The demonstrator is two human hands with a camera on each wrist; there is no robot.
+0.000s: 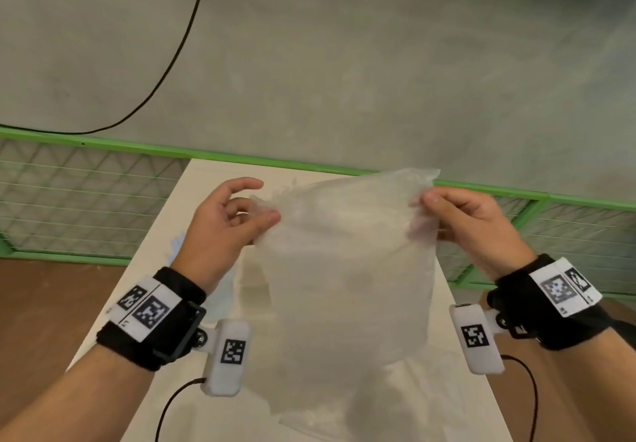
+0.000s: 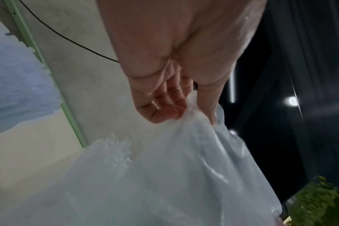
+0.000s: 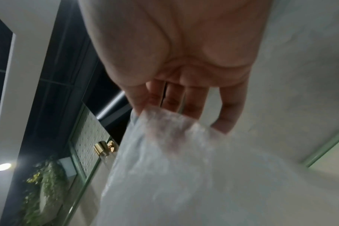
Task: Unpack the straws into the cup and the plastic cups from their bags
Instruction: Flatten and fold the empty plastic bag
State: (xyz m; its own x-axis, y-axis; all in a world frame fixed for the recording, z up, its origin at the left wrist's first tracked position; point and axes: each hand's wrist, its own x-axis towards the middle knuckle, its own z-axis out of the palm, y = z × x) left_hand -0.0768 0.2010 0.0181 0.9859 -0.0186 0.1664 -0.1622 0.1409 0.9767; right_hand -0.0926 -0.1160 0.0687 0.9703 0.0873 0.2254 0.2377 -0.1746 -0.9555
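A large cloudy plastic bag (image 1: 347, 276) hangs in the air above the white table (image 1: 206, 180), stretched between both hands. My left hand (image 1: 241, 214) pinches its upper left corner between thumb and fingers, and the left wrist view shows the bag (image 2: 174, 175) bunched under the left hand (image 2: 186, 110). My right hand (image 1: 444, 214) pinches the upper right corner, where the film of the bag (image 3: 184, 175) covers the fingertips of that right hand (image 3: 164, 119). What is inside the bag is hidden by the film. No straws or cups are visible.
A green-framed mesh fence (image 1: 86, 200) runs behind the table, with grey concrete floor (image 1: 344, 63) and a black cable (image 1: 179, 49) beyond. Brown floor (image 1: 44, 310) lies on both sides of the table. Pale blue plastic (image 2: 19, 85) lies at the table's left.
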